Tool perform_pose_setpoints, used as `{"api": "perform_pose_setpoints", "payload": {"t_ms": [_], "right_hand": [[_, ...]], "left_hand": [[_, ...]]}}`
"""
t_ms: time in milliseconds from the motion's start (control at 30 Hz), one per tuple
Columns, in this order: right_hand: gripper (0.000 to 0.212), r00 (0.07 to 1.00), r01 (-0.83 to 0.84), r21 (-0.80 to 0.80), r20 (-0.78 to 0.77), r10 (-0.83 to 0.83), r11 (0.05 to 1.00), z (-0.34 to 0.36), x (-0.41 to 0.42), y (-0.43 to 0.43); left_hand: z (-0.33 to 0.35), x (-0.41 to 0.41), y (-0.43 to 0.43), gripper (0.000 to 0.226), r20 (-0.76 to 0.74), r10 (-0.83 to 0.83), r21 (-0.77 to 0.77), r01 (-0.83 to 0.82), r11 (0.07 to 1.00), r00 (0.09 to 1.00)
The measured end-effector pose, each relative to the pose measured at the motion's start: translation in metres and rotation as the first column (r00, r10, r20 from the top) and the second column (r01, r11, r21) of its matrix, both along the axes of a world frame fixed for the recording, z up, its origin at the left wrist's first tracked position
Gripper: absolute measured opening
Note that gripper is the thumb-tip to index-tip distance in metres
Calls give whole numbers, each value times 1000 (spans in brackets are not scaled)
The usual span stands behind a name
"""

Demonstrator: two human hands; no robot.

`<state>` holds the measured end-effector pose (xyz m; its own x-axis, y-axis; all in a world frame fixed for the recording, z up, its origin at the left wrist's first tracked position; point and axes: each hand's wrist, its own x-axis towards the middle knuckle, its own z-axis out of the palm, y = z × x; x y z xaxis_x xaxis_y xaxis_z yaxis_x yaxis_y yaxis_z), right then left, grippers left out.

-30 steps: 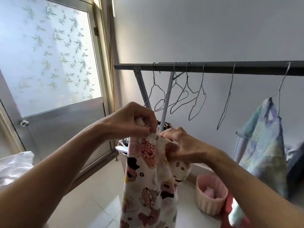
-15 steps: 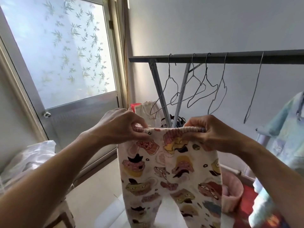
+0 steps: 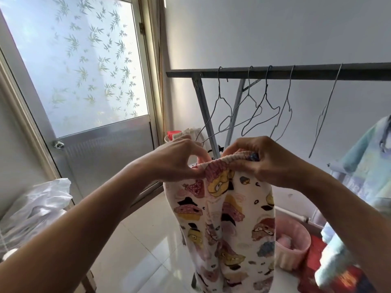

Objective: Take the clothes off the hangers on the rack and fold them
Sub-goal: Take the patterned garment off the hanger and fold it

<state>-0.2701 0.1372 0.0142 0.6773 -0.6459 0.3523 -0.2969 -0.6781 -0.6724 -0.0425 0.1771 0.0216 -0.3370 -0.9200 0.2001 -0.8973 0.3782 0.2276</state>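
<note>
We see a home's laundry corner: a rack (image 3: 296, 70) carrying wire hangers (image 3: 219, 87) and a shirt (image 3: 368, 166), a frosted door (image 3: 84, 70) left of the rack, a pink basket (image 3: 297, 249) on the tiled floor (image 3: 148, 240) below it.

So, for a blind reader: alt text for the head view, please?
The left hand and right hand pinch the waistband of cartoon-print trousers, holding them up before a clothes rack. Empty wire hangers hang on it; a pale blue garment hangs at right.

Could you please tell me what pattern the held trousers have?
The trousers are cream with colourful cartoon cupcakes; head view.
</note>
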Motion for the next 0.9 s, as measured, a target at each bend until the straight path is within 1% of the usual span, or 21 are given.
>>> {"api": "perform_pose_setpoints", "payload": {"t_ms": [133, 200, 267, 367, 433, 500, 533, 600, 667, 767, 833, 900], "right_hand": [[13, 999, 49, 59, 20, -51, 997, -4, -6, -1], [13, 996, 65, 110, 50, -71, 992, -5, -9, -1], [16, 994, 60, 174, 84, -76, 983, -8, -12, 1], [28, 987, 16, 275, 150, -59, 961, -12, -13, 4], [30, 977, -17, 333, 207, -55, 943, -16, -11, 6], [29, 968, -36, 356, 245, -57, 934, -21, -8, 6], [27, 965, -38, 351, 255, -56, 936, -23, -7, 6], [21, 958, -42, 344, 281, -60, 938, -28, -3, 7], [21, 947, -31, 322, 312, -75, 946, -30, 0, 6], [28, 923, 1, 287, 368, -111, 958, -31, 3, 2], [33, 906, -61, 323, 415, -84, 944, -31, 4, 1], [30, 880, -131, 366, 470, -61, 921, -30, 5, 3]], "left_hand": [[1, -4, 1, 7, 20, -11, 47, 10, 999, 1000], [-1, -6, 3, 4, -9, -52, 67, 52, 996, 999], [-4, -5, 4, 2, -56, -123, 53, 126, 991, 991], [-10, -4, 4, 18, -128, -185, -16, 185, 983, 974], [-14, -5, 6, 30, -204, -214, -70, 204, 977, 955], [-18, -5, 6, 36, -283, -243, -116, 218, 969, 928], [-20, -5, 6, 36, -312, -260, -148, 224, 963, 914], [-22, -5, 7, 30, -358, -303, -208, 241, 948, 883], [-22, -6, 8, 24, -405, -341, -240, 261, 935, 848], [-18, -7, 11, 23, -538, -346, -209, 276, 938, 769], [-13, -6, 13, 27, -616, -332, -169, 292, 941, 714], [-8, -5, 14, 35, -663, -313, -125, 312, 942, 680]]}}
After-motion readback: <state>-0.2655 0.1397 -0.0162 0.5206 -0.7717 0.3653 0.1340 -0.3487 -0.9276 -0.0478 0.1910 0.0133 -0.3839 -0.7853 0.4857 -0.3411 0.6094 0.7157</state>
